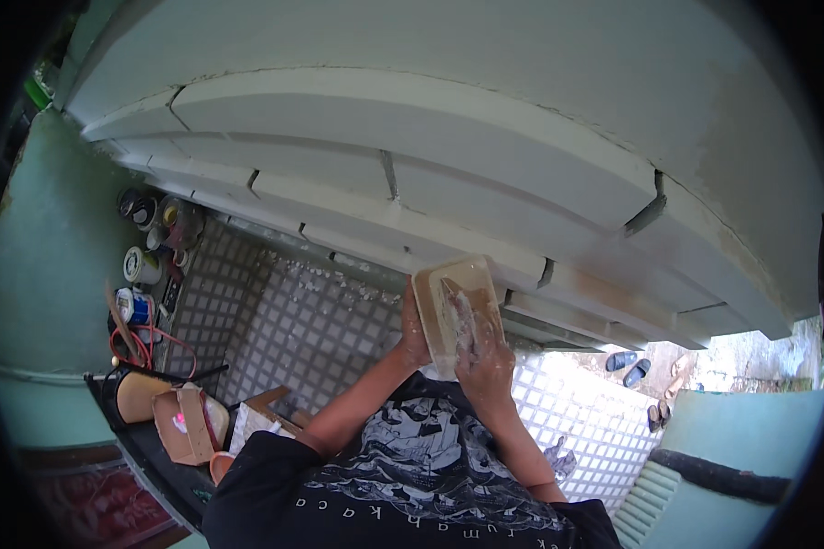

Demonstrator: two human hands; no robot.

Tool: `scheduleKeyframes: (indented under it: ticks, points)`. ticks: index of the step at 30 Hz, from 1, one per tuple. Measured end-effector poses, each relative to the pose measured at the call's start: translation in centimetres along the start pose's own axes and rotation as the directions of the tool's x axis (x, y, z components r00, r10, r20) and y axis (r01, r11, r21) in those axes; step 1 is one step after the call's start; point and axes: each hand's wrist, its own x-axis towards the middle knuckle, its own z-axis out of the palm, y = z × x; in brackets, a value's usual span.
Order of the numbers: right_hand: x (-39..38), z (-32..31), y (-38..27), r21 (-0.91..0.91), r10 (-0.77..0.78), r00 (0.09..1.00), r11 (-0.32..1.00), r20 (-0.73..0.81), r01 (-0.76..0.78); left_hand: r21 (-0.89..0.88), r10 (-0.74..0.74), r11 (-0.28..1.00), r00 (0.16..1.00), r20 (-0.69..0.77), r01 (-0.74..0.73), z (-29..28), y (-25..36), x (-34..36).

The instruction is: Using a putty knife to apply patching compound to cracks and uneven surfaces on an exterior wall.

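Observation:
A translucent rectangular plastic tub (479,272) is held up in front of my chest, tilted, with whitish, wet-looking matter inside. My left hand (414,328) grips the tub's left side. Into the tub reaches my right hand (481,359), its fingers stretched out and coated in white paste. A small dark patch shows by the fingertips, but I cannot make out what it is. Just beyond the tub runs a pale stepped ledge (339,197) with dark gaps in its joints.
Paint cans (141,265) and a red cord (124,346) lie along the green wall at left. A cardboard box (183,423) sits at lower left. White crumbs (339,282) are scattered over the tiled floor (293,320). Dark sandals (635,372) lie at right.

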Motion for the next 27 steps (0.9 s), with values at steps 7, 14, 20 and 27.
scheduleKeyframes:
  ticks: [7, 14, 20, 27]
  points:
    - [-1.2, 0.0, -0.5, 0.107, -0.202, 0.971, 0.976, 0.129, 0.189, 0.240, 0.204, 0.958, 0.959, -0.197, -0.155, 1.7, -1.9, -1.9]
    - [-1.5, 0.5, 0.8, 0.368, -0.155, 0.966, 0.927, 0.206, 0.070, 0.211, 0.289, 0.948, 0.925, -0.246, -0.240, 0.5, -2.6, -3.6]
    - [-1.8, 1.6, 1.6, 0.377, 0.014, 0.948, 0.915, 0.318, -0.140, 0.088, 0.246, 0.969, 0.933, -0.262, -0.231, -1.9, -2.4, -5.6]
    - [-1.4, 4.3, 2.2, 0.633, 0.221, 0.930, 0.685, 0.292, -0.361, 0.104, 0.152, 0.986, 0.959, -0.239, -0.131, -2.0, -0.4, -5.9]
